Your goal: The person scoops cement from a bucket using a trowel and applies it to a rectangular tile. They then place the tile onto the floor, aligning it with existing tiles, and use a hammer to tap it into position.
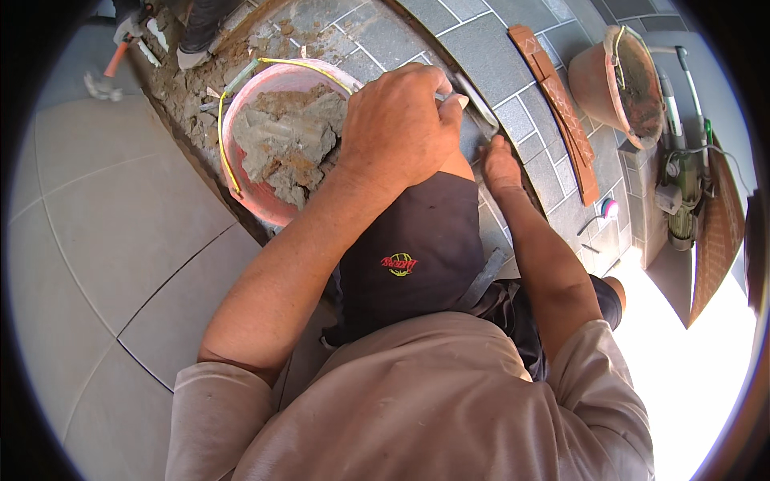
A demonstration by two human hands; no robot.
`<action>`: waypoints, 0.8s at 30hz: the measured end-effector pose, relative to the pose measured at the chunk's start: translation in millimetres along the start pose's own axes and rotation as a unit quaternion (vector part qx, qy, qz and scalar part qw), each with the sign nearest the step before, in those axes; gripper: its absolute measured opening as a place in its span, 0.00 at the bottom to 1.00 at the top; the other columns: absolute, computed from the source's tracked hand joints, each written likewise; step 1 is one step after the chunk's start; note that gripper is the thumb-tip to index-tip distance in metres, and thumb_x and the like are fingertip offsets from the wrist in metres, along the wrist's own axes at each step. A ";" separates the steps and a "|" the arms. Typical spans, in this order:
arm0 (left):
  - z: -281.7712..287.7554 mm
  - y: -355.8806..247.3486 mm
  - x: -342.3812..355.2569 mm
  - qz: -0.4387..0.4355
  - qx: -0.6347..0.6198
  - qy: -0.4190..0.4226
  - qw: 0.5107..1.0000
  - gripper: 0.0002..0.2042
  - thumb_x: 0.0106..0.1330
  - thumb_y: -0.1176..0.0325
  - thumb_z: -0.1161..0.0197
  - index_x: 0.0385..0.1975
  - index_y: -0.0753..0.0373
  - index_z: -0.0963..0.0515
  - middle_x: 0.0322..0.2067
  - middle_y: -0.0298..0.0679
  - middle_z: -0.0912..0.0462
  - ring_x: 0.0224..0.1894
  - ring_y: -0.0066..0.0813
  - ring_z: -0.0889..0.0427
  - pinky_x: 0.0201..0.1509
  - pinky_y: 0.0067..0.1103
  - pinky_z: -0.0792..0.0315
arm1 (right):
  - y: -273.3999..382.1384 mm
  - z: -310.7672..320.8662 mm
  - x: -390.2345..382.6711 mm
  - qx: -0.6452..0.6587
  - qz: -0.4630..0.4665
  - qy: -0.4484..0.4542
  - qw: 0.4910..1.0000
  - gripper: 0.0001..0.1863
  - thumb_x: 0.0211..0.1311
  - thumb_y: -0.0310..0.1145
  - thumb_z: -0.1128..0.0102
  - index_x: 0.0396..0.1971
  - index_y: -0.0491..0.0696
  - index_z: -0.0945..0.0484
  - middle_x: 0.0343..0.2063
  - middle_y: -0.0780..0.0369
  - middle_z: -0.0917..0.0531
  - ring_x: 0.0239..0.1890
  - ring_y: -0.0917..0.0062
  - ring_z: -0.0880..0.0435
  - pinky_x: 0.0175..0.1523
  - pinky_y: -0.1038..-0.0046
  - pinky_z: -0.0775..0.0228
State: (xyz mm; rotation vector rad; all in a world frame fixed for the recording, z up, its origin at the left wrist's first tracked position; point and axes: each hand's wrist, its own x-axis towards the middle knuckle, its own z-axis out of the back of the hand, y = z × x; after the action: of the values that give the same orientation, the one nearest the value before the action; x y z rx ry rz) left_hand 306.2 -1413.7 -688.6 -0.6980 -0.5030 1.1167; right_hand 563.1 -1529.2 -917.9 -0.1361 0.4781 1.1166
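Just right of the pink bucket [239, 144], a bent metal tool [481, 108] is seen beside the curled left hand [401, 124] and bunched right hand [502, 167], whether pinched cannot be told; stiff, light, possibly slippery handling is judged, best held mid-shaft.

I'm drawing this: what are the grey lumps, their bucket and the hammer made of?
The lumps may be mortar, rough and matte, being grey and clumpy. Their bucket looks like dull plastic: thin, pink and smeared. The hammer's head seems bare metal by its grey color; its orange handle could be wood or plastic.
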 end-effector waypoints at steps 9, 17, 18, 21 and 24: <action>-3.6 -1.3 2.6 -0.022 -0.015 -0.012 1.000 0.10 0.62 0.64 0.37 0.38 0.62 0.15 0.38 0.47 0.12 0.43 0.51 0.14 0.50 0.40 0.22 | -18.4 -10.5 3.0 -0.007 -0.021 0.004 1.000 0.16 0.77 0.42 0.53 0.51 0.45 0.34 0.52 0.44 0.21 0.51 0.47 0.16 0.54 0.50 0.23; -0.3 0.9 0.4 -0.018 -0.002 -0.009 1.000 0.11 0.62 0.64 0.37 0.37 0.63 0.15 0.36 0.49 0.12 0.41 0.53 0.14 0.49 0.40 0.21 | 1.0 4.1 -4.3 0.003 -0.025 0.007 1.000 0.17 0.75 0.42 0.47 0.49 0.43 0.34 0.50 0.44 0.21 0.49 0.45 0.17 0.52 0.50 0.22; 0.7 0.9 3.0 -0.019 -0.002 -0.008 1.000 0.11 0.63 0.64 0.36 0.38 0.64 0.15 0.37 0.49 0.12 0.42 0.52 0.14 0.50 0.40 0.21 | 3.5 6.0 -4.8 0.006 0.028 0.001 1.000 0.17 0.75 0.42 0.48 0.50 0.43 0.34 0.50 0.43 0.21 0.50 0.44 0.17 0.54 0.50 0.23; 2.7 0.3 -3.3 0.002 -0.005 -0.002 1.000 0.11 0.64 0.63 0.35 0.38 0.65 0.15 0.38 0.49 0.12 0.43 0.51 0.13 0.51 0.40 0.21 | 19.4 24.4 -22.5 0.008 0.141 0.009 0.990 0.16 0.76 0.42 0.49 0.49 0.43 0.34 0.48 0.42 0.20 0.51 0.43 0.18 0.56 0.49 0.24; 0.6 -5.0 4.3 -0.006 -0.001 -0.005 1.000 0.10 0.62 0.63 0.36 0.37 0.62 0.15 0.36 0.48 0.12 0.42 0.52 0.14 0.49 0.40 0.22 | -13.4 6.2 -4.8 0.026 -0.028 0.022 0.999 0.16 0.75 0.41 0.47 0.48 0.43 0.34 0.49 0.43 0.21 0.50 0.43 0.18 0.55 0.49 0.24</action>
State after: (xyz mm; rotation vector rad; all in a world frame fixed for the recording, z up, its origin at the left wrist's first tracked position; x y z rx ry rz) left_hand 310.6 -1411.0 -684.4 -0.6900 -0.5173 1.1089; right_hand 575.2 -1537.0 -912.0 -0.1280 0.5394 1.0480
